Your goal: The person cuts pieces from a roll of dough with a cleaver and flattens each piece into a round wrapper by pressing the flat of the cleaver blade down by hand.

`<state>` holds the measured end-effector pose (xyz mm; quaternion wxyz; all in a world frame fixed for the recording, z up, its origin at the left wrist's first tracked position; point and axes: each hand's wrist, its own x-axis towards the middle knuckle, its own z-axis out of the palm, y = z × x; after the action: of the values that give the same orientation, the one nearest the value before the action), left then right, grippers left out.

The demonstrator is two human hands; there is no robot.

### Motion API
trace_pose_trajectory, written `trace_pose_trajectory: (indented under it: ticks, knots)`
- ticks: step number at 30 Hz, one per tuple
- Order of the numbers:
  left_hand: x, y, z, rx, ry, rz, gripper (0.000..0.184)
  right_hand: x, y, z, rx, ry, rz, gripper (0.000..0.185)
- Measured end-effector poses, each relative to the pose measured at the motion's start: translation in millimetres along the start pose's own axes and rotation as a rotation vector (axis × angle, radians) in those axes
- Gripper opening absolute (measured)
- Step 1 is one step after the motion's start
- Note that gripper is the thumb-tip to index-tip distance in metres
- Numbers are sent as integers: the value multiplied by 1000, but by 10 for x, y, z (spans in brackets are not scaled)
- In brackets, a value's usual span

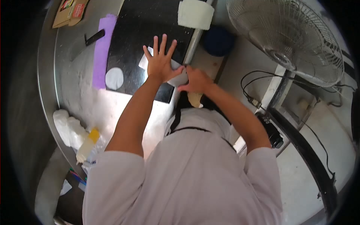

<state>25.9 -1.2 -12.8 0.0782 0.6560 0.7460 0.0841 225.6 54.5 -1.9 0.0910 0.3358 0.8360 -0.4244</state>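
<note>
I see a pale, flat sheet (179, 80) at the black board's (140, 26) edge, beneath the wide-spread left grip (160, 66); whether the right grip (197, 80), curled beside it, pinches it, I can't tell.

A disc (114, 78) lay on the board (137, 30), just right of the cloth (104, 54). A fan (282, 56) stood far right, a box (70, 13) far left.
</note>
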Motion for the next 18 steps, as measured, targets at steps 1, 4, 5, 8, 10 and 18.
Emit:
trace_pose_trajectory:
  ticks: [1, 4, 5, 8, 10, 18]
  knots:
    - [78, -28, -15, 11, -35, 42, 107, -3, -38, 5, -18, 16, 32, 86]
    - [412, -118, -35, 37, 15, 68, 110, 247, 126, -60, 122, 75, -3, 84]
    - [511, -173, 3, 19, 91, 73, 109, 385, 119, -209, 114, 88, -1, 84]
    - [785, -339, 16, 59, 173, 110, 107, 405, -88, -331, -19, 122, -28, 88]
    - [641, -311, -10, 19, 114, 152, 111, 387, -89, -274, 149, -6, 94, 88]
    - [304, 133, 61, -54, 41, 87, 116, -85, 90, -205, -74, 21, 88, 86]
